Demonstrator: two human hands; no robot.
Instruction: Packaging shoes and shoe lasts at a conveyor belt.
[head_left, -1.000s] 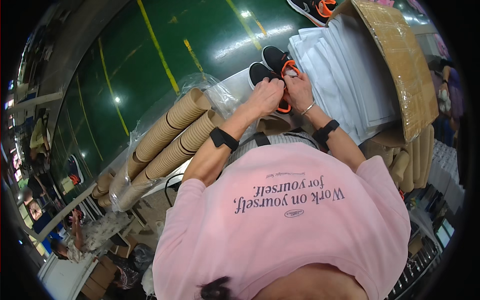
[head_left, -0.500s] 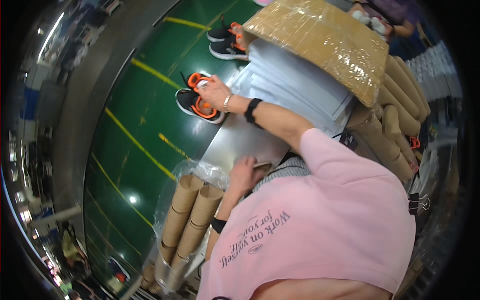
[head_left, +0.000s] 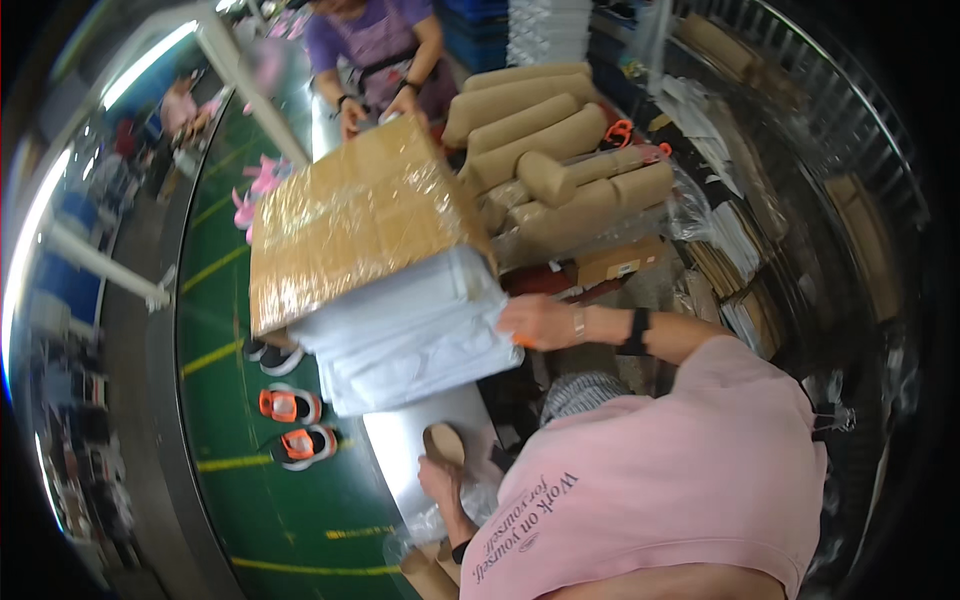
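Note:
My left hand is closed on a curved brown cardboard piece, held over the bare metal ledge beside the green conveyor belt. My right hand is at the right edge of a stack of white paper sheets, its fingers curled and a bit of orange showing at them; what that is, I cannot make out. On the belt to the left are a black-and-orange shoe and an orange-lined shoe, with another dark shoe partly behind the sheets.
A taped cardboard box covers the sheets' far side. Beyond it stands a co-worker in purple, hands at the box. Nested brown cardboard rolls are piled at the far right; more rolls lie in plastic near me. Pink items are on the belt.
The view has turned rightward. My right hand has left the shoe on the belt and moved to the sheets' right edge. My left hand still holds the brown cardboard piece, now more raised into view.

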